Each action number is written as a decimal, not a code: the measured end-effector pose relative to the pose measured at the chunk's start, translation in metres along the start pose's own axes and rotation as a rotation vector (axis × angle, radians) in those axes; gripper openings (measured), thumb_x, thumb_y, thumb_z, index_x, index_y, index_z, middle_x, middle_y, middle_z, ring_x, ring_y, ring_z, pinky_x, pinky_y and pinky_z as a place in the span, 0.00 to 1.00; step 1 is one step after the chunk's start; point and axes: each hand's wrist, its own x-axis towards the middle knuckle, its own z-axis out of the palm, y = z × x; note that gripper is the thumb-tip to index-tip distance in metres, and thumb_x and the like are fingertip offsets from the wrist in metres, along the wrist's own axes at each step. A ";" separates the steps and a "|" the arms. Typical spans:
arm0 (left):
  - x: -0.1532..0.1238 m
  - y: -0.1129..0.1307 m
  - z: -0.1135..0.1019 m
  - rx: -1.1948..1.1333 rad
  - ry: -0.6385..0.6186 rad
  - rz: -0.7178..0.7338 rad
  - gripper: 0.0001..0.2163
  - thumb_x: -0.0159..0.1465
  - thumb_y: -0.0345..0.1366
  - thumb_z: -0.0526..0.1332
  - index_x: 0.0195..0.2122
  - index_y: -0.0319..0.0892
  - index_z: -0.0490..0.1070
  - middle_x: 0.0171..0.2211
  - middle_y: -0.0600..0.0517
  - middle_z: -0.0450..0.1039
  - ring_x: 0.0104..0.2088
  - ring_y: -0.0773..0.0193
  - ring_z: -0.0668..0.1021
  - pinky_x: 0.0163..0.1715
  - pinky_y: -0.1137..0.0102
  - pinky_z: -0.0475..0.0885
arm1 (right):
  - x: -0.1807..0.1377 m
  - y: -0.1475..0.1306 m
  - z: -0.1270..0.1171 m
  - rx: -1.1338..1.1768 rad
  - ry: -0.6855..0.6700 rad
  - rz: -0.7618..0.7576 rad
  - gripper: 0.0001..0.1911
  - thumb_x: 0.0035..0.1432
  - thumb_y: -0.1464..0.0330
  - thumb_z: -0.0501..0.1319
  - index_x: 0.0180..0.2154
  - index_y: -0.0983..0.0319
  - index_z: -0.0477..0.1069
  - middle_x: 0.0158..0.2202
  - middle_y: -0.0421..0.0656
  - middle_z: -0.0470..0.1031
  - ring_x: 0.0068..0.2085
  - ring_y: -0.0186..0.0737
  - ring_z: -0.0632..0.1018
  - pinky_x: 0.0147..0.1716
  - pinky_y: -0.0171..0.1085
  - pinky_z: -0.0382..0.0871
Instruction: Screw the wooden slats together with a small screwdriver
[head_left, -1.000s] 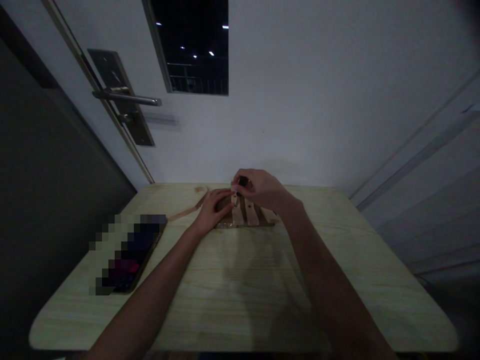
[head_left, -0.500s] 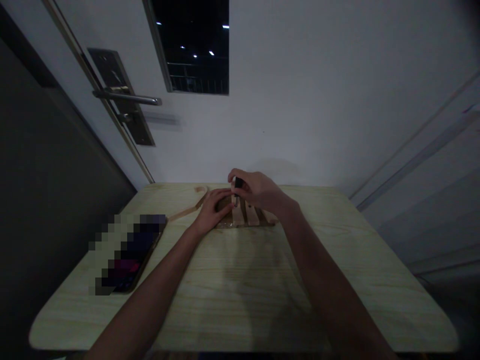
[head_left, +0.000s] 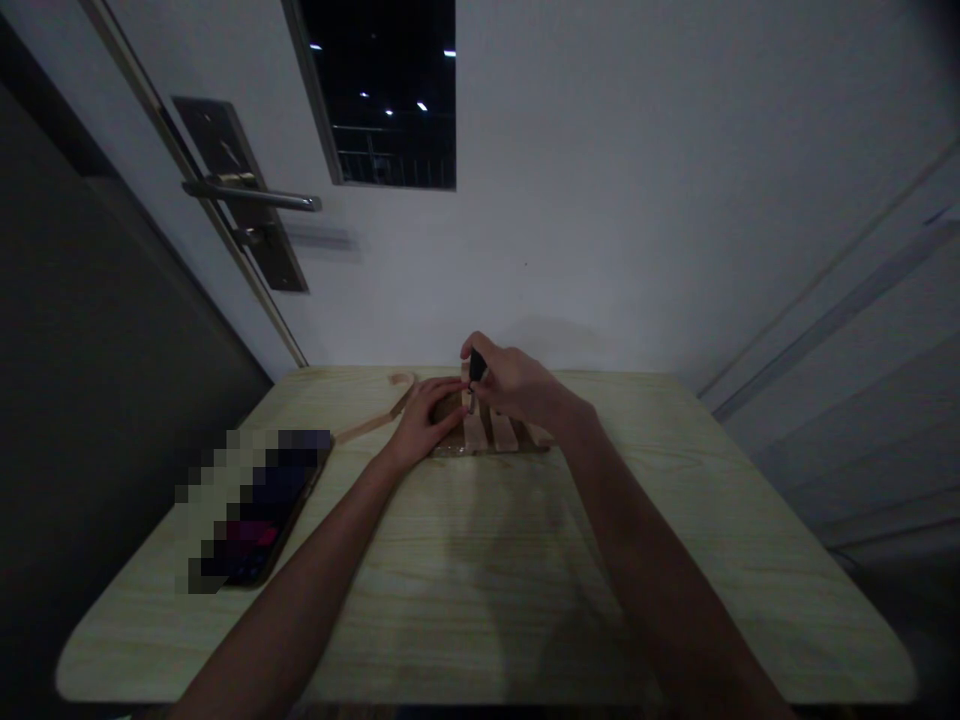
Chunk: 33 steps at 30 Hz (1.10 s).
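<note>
My right hand [head_left: 517,385] is closed round the black handle of a screwdriver [head_left: 478,366], held upright. Its short metal shaft points down at a pale wooden strip [head_left: 475,432]. From the left, my left hand [head_left: 424,425] grips this strip, index finger and thumb reaching its edge on either side of the shaft. The strip lies across a brown board [head_left: 454,450] with a shiny front edge. Beside it is a second pale strip [head_left: 505,432]; more wood to the right is partly covered by my right hand. The screwdriver's tip is too small to make out.
A pale wood-grain table [head_left: 465,600] stands against a white door with a metal handle [head_left: 255,193] and a dark window. Left of my hands lies a hooked wooden piece [head_left: 367,427]. A phone [head_left: 281,510], partly pixelated, lies near my left forearm.
My right hand has shifted slightly up and its fingers have turned on the screwdriver handle. My left hand and the wooden pieces have stayed in place.
</note>
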 end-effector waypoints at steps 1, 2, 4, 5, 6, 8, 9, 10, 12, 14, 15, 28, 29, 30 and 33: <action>0.000 0.000 0.000 0.000 0.000 0.000 0.14 0.61 0.41 0.59 0.48 0.46 0.70 0.50 0.48 0.71 0.52 0.55 0.70 0.54 0.55 0.62 | 0.000 0.000 -0.001 -0.005 -0.004 -0.011 0.15 0.55 0.69 0.55 0.46 0.60 0.60 0.32 0.42 0.72 0.29 0.34 0.70 0.27 0.33 0.58; 0.000 -0.001 0.000 -0.002 0.000 -0.001 0.14 0.61 0.41 0.59 0.48 0.46 0.71 0.50 0.48 0.71 0.52 0.55 0.70 0.54 0.55 0.62 | 0.001 0.000 -0.001 -0.016 -0.007 -0.022 0.13 0.55 0.68 0.55 0.44 0.60 0.61 0.32 0.42 0.72 0.29 0.34 0.70 0.27 0.32 0.57; -0.001 -0.001 0.000 -0.009 -0.002 -0.001 0.14 0.61 0.41 0.60 0.48 0.46 0.71 0.50 0.48 0.71 0.52 0.55 0.70 0.54 0.55 0.63 | 0.003 0.000 -0.002 -0.057 0.002 -0.029 0.11 0.55 0.66 0.57 0.41 0.60 0.62 0.31 0.41 0.72 0.29 0.34 0.70 0.28 0.33 0.57; -0.001 -0.001 0.000 -0.014 -0.002 -0.003 0.14 0.61 0.41 0.60 0.47 0.46 0.71 0.50 0.48 0.71 0.52 0.55 0.70 0.54 0.54 0.63 | 0.004 -0.001 -0.002 -0.082 0.010 -0.025 0.11 0.55 0.64 0.57 0.40 0.60 0.63 0.31 0.41 0.72 0.29 0.34 0.70 0.28 0.33 0.56; -0.001 -0.001 0.000 -0.018 -0.003 -0.007 0.14 0.61 0.41 0.60 0.47 0.46 0.71 0.50 0.48 0.71 0.51 0.55 0.70 0.54 0.54 0.63 | 0.004 -0.001 -0.001 -0.107 0.019 -0.017 0.11 0.55 0.63 0.58 0.39 0.60 0.63 0.30 0.41 0.72 0.30 0.35 0.70 0.27 0.33 0.56; -0.001 -0.001 0.000 -0.020 -0.002 -0.019 0.14 0.61 0.41 0.60 0.47 0.46 0.71 0.50 0.48 0.71 0.51 0.55 0.71 0.54 0.55 0.63 | 0.006 -0.002 0.001 -0.145 0.033 0.001 0.12 0.54 0.60 0.58 0.38 0.60 0.63 0.29 0.41 0.72 0.29 0.35 0.70 0.27 0.33 0.54; -0.001 -0.001 0.000 -0.017 0.002 -0.025 0.14 0.61 0.41 0.60 0.47 0.46 0.71 0.50 0.48 0.71 0.51 0.55 0.71 0.54 0.55 0.64 | 0.006 -0.002 0.002 -0.155 0.037 0.007 0.12 0.54 0.60 0.59 0.37 0.60 0.63 0.29 0.41 0.72 0.29 0.35 0.70 0.26 0.33 0.54; -0.001 0.000 0.000 -0.012 0.008 -0.029 0.14 0.61 0.41 0.60 0.46 0.46 0.71 0.50 0.48 0.71 0.51 0.55 0.71 0.54 0.55 0.64 | 0.007 -0.002 0.003 -0.161 0.042 0.013 0.13 0.54 0.59 0.59 0.37 0.59 0.63 0.29 0.41 0.72 0.29 0.35 0.70 0.26 0.33 0.53; 0.000 0.000 0.001 -0.005 0.010 -0.028 0.13 0.61 0.41 0.60 0.46 0.45 0.71 0.49 0.48 0.71 0.50 0.55 0.71 0.53 0.56 0.64 | 0.007 -0.001 0.005 -0.161 0.056 0.019 0.13 0.54 0.59 0.59 0.38 0.59 0.63 0.29 0.41 0.72 0.29 0.35 0.70 0.26 0.33 0.53; 0.000 0.000 0.001 0.004 0.004 -0.021 0.13 0.61 0.41 0.60 0.46 0.45 0.71 0.49 0.48 0.72 0.50 0.55 0.71 0.53 0.56 0.64 | 0.008 0.000 0.006 -0.136 0.062 0.011 0.13 0.54 0.59 0.58 0.38 0.59 0.63 0.28 0.40 0.72 0.29 0.35 0.70 0.26 0.33 0.53; 0.000 0.000 0.001 0.007 -0.001 -0.017 0.13 0.61 0.41 0.60 0.46 0.46 0.71 0.49 0.48 0.72 0.50 0.55 0.71 0.54 0.56 0.64 | 0.008 0.001 0.006 -0.118 0.065 0.007 0.13 0.54 0.59 0.58 0.39 0.59 0.63 0.28 0.39 0.72 0.29 0.34 0.70 0.26 0.32 0.53; -0.001 0.000 0.000 -0.008 0.009 -0.011 0.14 0.61 0.41 0.60 0.48 0.47 0.71 0.50 0.48 0.71 0.52 0.56 0.70 0.55 0.56 0.63 | 0.003 0.002 0.002 -0.079 0.093 0.037 0.16 0.54 0.68 0.55 0.47 0.59 0.62 0.32 0.41 0.73 0.30 0.34 0.70 0.28 0.33 0.58; -0.002 0.000 0.000 -0.011 0.011 -0.011 0.14 0.61 0.41 0.60 0.48 0.47 0.71 0.49 0.48 0.71 0.52 0.56 0.70 0.55 0.56 0.63 | 0.003 0.003 0.001 -0.062 0.079 0.033 0.17 0.54 0.70 0.54 0.47 0.60 0.62 0.32 0.42 0.73 0.30 0.34 0.70 0.28 0.33 0.58; -0.002 0.000 0.000 -0.014 0.015 -0.009 0.14 0.61 0.41 0.60 0.48 0.46 0.71 0.50 0.48 0.71 0.52 0.56 0.70 0.54 0.56 0.63 | 0.002 0.003 0.000 -0.044 0.064 0.027 0.17 0.54 0.71 0.54 0.47 0.61 0.61 0.32 0.42 0.73 0.30 0.34 0.70 0.29 0.33 0.58; -0.001 -0.001 0.000 -0.016 0.014 -0.006 0.15 0.61 0.41 0.60 0.48 0.47 0.71 0.50 0.48 0.71 0.52 0.56 0.70 0.54 0.56 0.64 | 0.002 0.003 -0.001 -0.015 0.040 0.002 0.18 0.54 0.71 0.55 0.48 0.61 0.61 0.30 0.41 0.72 0.29 0.34 0.70 0.29 0.32 0.58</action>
